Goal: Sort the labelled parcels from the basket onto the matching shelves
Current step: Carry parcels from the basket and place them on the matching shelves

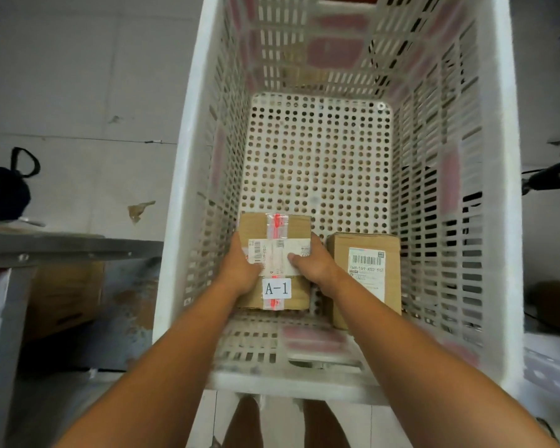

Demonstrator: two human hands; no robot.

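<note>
Two hands are down in the basket [188,176] and I have both on one parcel [274,260]. My left hand [243,270] wraps its left edge, fingers out of sight down the side; my right hand [314,265] clamps the right edge with the thumb pressed on the shipping label. I squeeze from both sides because the parcel sits low near the front wall, and a two-sided hold should bring it straight up. Its white tag [276,288] reads A-1, so I judge it belongs on a shelf with that mark; I see no such shelf from here.

Just to the right lies a second box [364,276], apart from the first by a narrow gap where my right fingers go. Its sorting tag I cannot see. Otherwise the perforated floor is bare.

Tall slotted walls stand close on either side, so the lift must go up before it goes anywhere. Left of the basket, outside, sits a grey table [62,250].
</note>
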